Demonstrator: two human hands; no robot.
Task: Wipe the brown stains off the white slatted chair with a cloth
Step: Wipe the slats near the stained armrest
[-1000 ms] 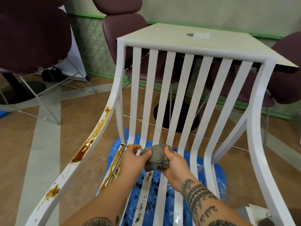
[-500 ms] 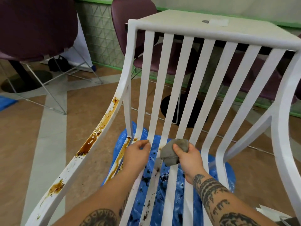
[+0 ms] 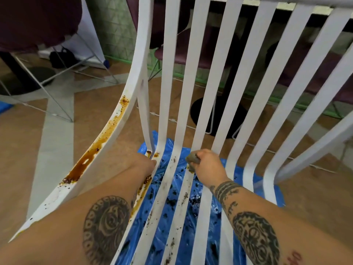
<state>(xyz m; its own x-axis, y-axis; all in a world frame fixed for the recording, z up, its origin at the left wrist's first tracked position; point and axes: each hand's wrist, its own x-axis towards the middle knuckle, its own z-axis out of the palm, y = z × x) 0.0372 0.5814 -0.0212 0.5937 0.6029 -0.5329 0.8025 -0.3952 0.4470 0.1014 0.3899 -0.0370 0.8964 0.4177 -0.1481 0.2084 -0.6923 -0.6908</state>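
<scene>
The white slatted chair (image 3: 193,73) fills the view, its seat slats running toward me. Thick brown stains (image 3: 84,165) streak its left side rail, and dark specks dot the near slats. My right hand (image 3: 209,168) grips a balled grey cloth (image 3: 192,159) and presses it on a middle slat at the bend of the seat. My left hand (image 3: 143,165) holds the leftmost slat beside a small brown stain (image 3: 156,155), its fingertips hidden under the slat.
A blue plastic sheet (image 3: 191,190) spattered with dark drips lies on the floor under the seat. Purple chairs on wire legs (image 3: 38,22) stand at the left and behind. A table's black round base (image 3: 202,115) sits behind the chair back.
My view has dropped closer to the seat. My left hand let go of the cloth and took hold of the left slat. My right hand carried the cloth onto a middle slat.
</scene>
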